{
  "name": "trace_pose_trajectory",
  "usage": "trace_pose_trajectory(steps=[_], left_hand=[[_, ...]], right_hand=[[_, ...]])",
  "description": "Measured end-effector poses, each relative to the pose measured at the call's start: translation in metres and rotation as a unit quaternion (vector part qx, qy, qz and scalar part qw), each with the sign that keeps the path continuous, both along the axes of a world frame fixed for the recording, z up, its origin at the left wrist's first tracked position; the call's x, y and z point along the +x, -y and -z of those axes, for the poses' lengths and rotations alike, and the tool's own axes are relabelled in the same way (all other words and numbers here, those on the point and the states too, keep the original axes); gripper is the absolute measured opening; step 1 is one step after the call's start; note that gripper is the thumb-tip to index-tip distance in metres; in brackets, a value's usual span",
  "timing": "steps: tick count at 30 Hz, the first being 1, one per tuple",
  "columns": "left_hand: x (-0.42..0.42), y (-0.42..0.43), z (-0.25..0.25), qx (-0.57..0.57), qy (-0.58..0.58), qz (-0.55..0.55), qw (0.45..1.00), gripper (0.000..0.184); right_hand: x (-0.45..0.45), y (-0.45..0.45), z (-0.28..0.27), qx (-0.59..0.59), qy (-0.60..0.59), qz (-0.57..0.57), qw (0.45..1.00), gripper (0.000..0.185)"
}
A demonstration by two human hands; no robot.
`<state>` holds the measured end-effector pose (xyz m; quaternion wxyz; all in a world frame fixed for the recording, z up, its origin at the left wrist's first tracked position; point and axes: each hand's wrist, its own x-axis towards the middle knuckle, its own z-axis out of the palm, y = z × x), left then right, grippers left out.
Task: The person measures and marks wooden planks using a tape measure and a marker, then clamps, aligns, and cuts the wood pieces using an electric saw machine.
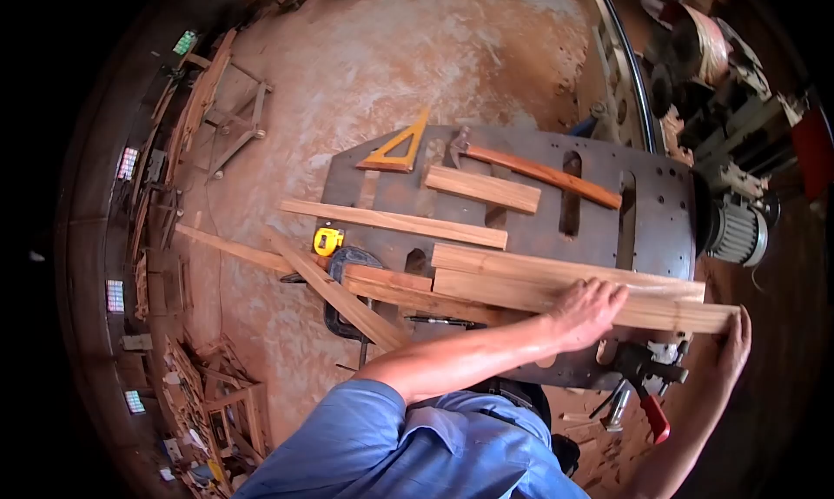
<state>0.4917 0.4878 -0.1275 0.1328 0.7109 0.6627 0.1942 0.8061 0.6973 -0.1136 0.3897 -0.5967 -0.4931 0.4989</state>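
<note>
Two long pale boards lie side by side on the dark metal table (365, 186). My left hand (589, 315) rests over both, its fingers together and bent across the upper board (660, 284). At the right end of the lower board (678, 315), my right hand (737, 341) grips the board's end, which sticks out past the upper one. Above them on the table are a shorter wood block (483, 189) and a thin strip (391, 219). The undersides of both boards are hidden.
A yellow triangle (395, 158), a hammer (547, 176) and a yellow tape measure (328, 241) lie on the table. A black clamp (334, 317) grips its left edge. At the right are a red-handled clamp (653, 416) and a motor (738, 230).
</note>
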Motion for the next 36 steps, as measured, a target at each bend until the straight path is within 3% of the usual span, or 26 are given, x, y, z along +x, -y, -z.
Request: trace_pose_trajectory(steps=[4,7,9,11,14,15,17,19,20,21,23,24,27,28,30,31,33,36], left_hand=[[-0.009,-0.008,-0.073,0.034,0.013,0.011,0.999,0.047],[-0.048,-0.003,-0.088,0.032,-0.069,0.028,0.997,0.043],[-0.099,0.018,-0.098,0.039,-0.062,0.026,0.997,0.042],[-0.159,0.043,-0.102,-0.032,-0.072,0.017,0.997,0.048],[-0.245,0.075,-0.091,-0.233,-0.16,-0.068,0.957,0.051],[-0.265,0.088,-0.102,-0.26,-0.132,-0.11,0.95,0.05],[-0.313,0.121,-0.081,-0.251,-0.135,-0.175,0.942,0.054],[-0.347,0.144,-0.063,-0.207,-0.135,-0.193,0.949,0.054],[-0.359,0.153,-0.051,-0.181,-0.136,-0.205,0.952,0.052],[-0.368,0.159,-0.044,-0.18,-0.136,-0.209,0.952,0.053],[-0.374,0.162,-0.041,-0.194,-0.152,-0.203,0.948,0.052],[-0.376,0.162,-0.039,-0.196,-0.152,-0.193,0.949,0.052],[-0.37,0.159,-0.043,-0.202,-0.158,-0.172,0.951,0.055],[-0.356,0.149,-0.057,-0.204,-0.158,-0.164,0.952,0.057],[-0.317,0.121,-0.074,-0.184,-0.134,-0.138,0.964,0.059],[-0.296,0.11,-0.069,-0.101,-0.143,-0.064,0.983,0.055],[-0.239,0.076,-0.07,-0.119,-0.076,0.034,0.989,0.051],[-0.163,0.031,-0.042,-0.046,-0.025,0.145,0.988,0.053]], right_hand=[[0.029,-0.017,-0.036,-0.021,-0.034,-0.069,0.997,0.041],[0.014,-0.006,-0.067,0.019,-0.029,-0.086,0.996,0.044],[-0.019,0.025,-0.109,0.09,0.043,-0.089,0.991,0.041],[-0.038,0.05,-0.136,0.074,0.007,-0.027,0.997,0.042],[-0.02,0.079,-0.151,0.097,0.026,-0.062,0.993,0.043],[-0.015,0.09,-0.153,0.118,0.013,-0.109,0.987,0.043],[-0.007,0.111,-0.155,0.158,-0.01,-0.202,0.967,0.045],[-0.068,0.153,-0.193,0.182,-0.018,-0.273,0.944,0.047],[-0.09,0.172,-0.195,0.193,-0.022,-0.235,0.952,0.049],[-0.096,0.172,-0.2,0.181,-0.037,-0.293,0.938,0.047],[-0.128,0.199,-0.202,0.192,-0.06,-0.228,0.953,0.047],[-0.125,0.187,-0.207,0.161,-0.031,-0.32,0.933,0.047],[-0.136,0.193,-0.2,0.104,-0.024,-0.332,0.937,0.053],[-0.137,0.196,-0.19,0.094,-0.073,-0.326,0.938,0.053],[-0.139,0.196,-0.189,0.075,-0.053,-0.388,0.917,0.048],[-0.145,0.196,-0.187,0.066,-0.039,-0.409,0.91,0.044],[-0.157,0.196,-0.171,0.073,-0.051,-0.477,0.875,0.034],[-0.178,0.205,-0.143,0.077,-0.031,-0.511,0.856,0.026]])
